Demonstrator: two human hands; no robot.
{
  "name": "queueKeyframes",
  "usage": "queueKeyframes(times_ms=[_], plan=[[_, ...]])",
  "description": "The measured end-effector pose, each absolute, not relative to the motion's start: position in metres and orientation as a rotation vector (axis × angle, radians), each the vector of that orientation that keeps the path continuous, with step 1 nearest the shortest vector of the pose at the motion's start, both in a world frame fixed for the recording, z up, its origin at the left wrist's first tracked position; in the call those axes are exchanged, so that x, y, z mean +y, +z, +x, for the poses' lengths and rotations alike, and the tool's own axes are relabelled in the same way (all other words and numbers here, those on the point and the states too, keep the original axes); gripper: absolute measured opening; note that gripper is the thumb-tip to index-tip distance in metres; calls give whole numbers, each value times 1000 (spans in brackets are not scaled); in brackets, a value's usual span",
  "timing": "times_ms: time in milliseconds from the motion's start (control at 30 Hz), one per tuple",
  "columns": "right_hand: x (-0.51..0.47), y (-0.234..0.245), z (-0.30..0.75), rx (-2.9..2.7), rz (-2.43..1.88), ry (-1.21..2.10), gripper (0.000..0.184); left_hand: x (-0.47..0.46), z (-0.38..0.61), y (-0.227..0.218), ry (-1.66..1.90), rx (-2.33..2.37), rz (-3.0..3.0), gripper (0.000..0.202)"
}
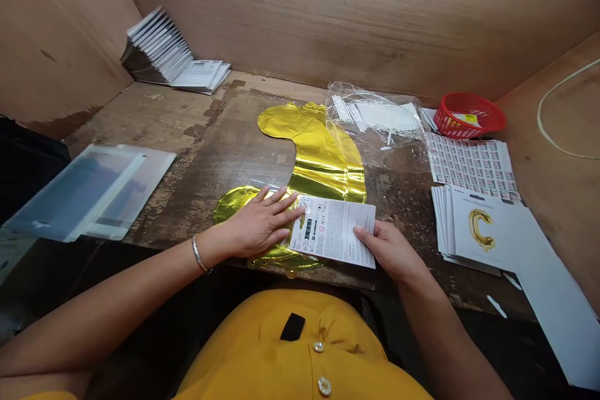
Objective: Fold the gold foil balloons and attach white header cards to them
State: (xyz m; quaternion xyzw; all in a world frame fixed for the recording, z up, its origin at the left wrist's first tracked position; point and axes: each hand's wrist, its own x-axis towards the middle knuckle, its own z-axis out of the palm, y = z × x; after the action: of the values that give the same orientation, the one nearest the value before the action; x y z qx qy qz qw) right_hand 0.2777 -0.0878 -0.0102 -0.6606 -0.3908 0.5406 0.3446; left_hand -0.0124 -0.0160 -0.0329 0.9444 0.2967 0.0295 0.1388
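Observation:
A white printed card (334, 231), covered in small text and symbols, is partly inside a clear plastic sleeve at its left end. My right hand (391, 249) pinches the card's right edge, thumb on top and fingers hidden beneath. My left hand (257, 225) lies flat with fingers stretched, fingertips on the sleeve and the card's left end. Under both is a flat, shiny gold foil balloon (323, 156), curved and spread over the table, with its lower part covered by the card and my left hand.
Clear plastic sleeves (79, 190) lie at the left edge, and folded cards (159, 44) stand behind. A bag of white straws (379, 115), a red basket (469, 114), a sticker sheet (471, 165) and cards with a gold C (482, 228) are at the right. Wooden walls enclose the table.

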Motion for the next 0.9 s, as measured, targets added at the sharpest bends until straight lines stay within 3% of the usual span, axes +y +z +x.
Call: queueKeyframes(times_ms=[233, 333, 433, 667, 900], plan=[[-82, -13, 256, -941, -1617, 1389, 45, -15, -9, -20, 216, 849, 2750, 51], [-85, -7, 249, -754, -1497, 1309, 49, -26, -7, -2, 853, 1056, 2627, 49], [-88, 0, 246, -622, -1356, 1124, 51, -45, 2, 16, 1563, 1321, 1874, 49], [-105, -3, 225, -844, -1479, 1090, 42, -59, 60, 6, 1229, 877, 578, 50], [-110, -1, 237, -1049, -1446, 1249, 42, -64, 73, -13, 1289, 838, 455, 38]])
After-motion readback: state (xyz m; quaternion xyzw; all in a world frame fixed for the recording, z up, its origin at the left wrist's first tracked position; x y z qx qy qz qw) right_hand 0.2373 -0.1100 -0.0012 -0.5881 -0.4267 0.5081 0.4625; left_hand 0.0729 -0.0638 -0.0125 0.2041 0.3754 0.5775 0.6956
